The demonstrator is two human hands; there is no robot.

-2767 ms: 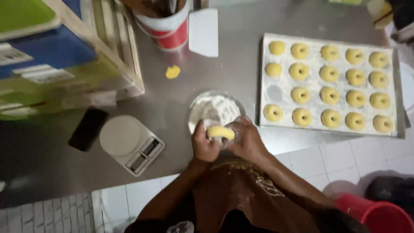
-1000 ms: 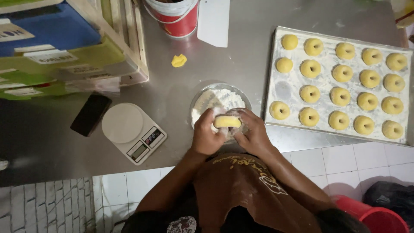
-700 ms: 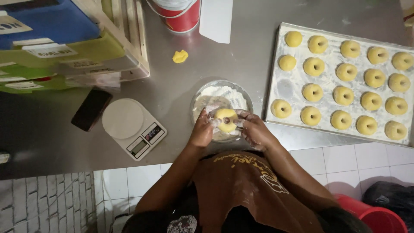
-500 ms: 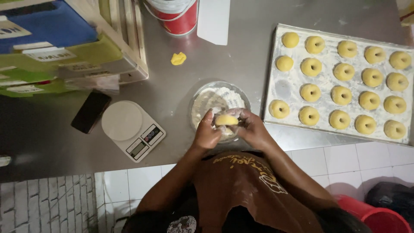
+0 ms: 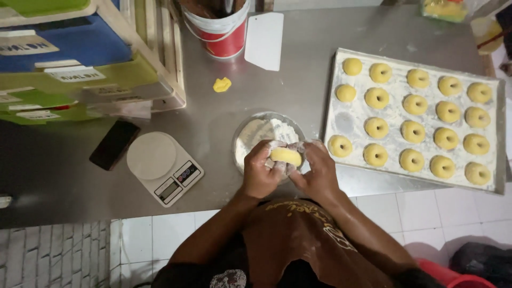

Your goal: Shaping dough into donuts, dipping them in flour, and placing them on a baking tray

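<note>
A yellow dough piece (image 5: 285, 156) sits between both hands, just above a round bowl of flour (image 5: 255, 136). My left hand (image 5: 260, 172) grips its left side with floured fingers. My right hand (image 5: 314, 166) pinches its right side. To the right lies a floured baking tray (image 5: 346, 121) with several yellow dough rings in rows; one spot on its left side is bare.
A white kitchen scale (image 5: 163, 167) and a black phone (image 5: 114, 144) lie to the left. A small yellow dough scrap (image 5: 222, 85), a white scraper (image 5: 264, 41) and a red-and-white bucket (image 5: 220, 33) are further back. Stacked boxes (image 5: 74, 58) fill the back left. White floor tiles show below the counter edge.
Both hands have kept working the dough over the flour bowl, turning and squeezing it; it showed a ring shape briefly and now looks like a flattened oval. The view has shifted slightly.
</note>
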